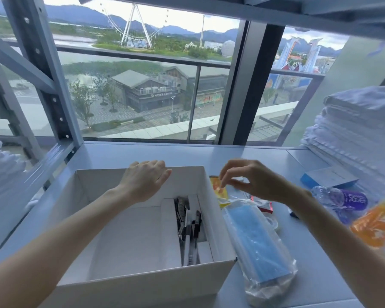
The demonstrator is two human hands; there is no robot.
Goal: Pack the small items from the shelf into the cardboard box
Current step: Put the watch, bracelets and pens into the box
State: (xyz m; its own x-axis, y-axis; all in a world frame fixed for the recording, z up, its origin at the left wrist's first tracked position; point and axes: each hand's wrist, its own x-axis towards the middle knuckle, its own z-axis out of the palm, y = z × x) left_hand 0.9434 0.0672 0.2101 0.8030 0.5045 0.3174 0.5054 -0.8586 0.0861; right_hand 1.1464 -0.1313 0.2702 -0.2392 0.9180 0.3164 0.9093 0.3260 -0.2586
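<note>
Shelf (231, 156): L hand (146, 178) relaxed on box (142, 283) rim; R hand (253, 178) curled over orange packet (219, 192), grip unclear.

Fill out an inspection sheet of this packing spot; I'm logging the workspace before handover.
Surface: grey shelf board, carrying the box and loose items.
Job's things: open cardboard box holds pens along its right wall; mask bag, yellow packet and red-edged packet lie right of it.
Clutter: water bottle, orange pouch, blue carton, stacked white cloths, all at right.
Hands: left hand rests on the box's far rim; right hand hovers over the packets, fingers curled, grip unclear.
Cables: nothing seen.
Surroundings: metal shelf upright at left; window behind.
</note>
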